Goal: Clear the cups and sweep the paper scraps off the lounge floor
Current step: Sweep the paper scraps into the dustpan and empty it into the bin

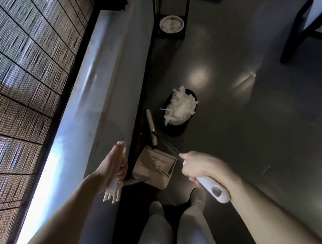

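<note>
White paper scraps (180, 106) already heap the dark bin (177, 123) at twelve o'clock of the dustpan (154, 168), so with my right hand (201, 169) clamped on the broom handle (213, 189) and my left hand (114, 163) gripping what looks like the dustpan's handle (113, 189), I should carry both level.

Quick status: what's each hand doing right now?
Left hand: closed on the dustpan handle.
Right hand: closed on the broom handle.
</note>
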The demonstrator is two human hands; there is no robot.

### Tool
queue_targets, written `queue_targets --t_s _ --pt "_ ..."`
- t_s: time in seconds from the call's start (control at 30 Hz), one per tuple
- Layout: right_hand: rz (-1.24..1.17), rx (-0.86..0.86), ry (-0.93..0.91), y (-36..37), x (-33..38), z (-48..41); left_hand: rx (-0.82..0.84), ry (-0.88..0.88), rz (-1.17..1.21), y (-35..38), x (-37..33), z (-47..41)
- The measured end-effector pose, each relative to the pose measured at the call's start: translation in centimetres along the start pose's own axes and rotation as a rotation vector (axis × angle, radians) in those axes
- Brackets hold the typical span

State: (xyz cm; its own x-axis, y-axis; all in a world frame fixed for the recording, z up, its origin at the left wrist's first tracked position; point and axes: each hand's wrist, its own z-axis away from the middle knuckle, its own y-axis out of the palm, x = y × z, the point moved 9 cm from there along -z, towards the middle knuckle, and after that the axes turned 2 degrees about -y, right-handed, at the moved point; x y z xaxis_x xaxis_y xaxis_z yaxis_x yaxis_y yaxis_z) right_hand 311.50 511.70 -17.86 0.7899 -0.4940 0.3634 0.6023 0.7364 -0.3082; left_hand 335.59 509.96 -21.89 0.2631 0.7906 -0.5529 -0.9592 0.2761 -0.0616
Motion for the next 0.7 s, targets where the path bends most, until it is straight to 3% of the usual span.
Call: queue_targets --t_s 0.3,0.43,0.57,0.7 --pt "-0.007 0.082 0.078 4.5 -1.7 -2.0 -0.066 0.036 -0.034 -0.4 -1.0 0.7" --pt "-0.031 0.047 0.063 2.9 -1.7 -1.5 -0.339 0.337 0.015 -2.0 -2.9 2.0" --pt "-0.172 -0.033 0.062 0.8 -0.9 -2.0 -0.470 0.596 -0.294 -1.6 -4.4 3.8" --pt "0.003 -0.014 0.035 2.2 -0.5 -2.4 -0.464 0.537 -0.540 -1.2 -4.8 3.1"
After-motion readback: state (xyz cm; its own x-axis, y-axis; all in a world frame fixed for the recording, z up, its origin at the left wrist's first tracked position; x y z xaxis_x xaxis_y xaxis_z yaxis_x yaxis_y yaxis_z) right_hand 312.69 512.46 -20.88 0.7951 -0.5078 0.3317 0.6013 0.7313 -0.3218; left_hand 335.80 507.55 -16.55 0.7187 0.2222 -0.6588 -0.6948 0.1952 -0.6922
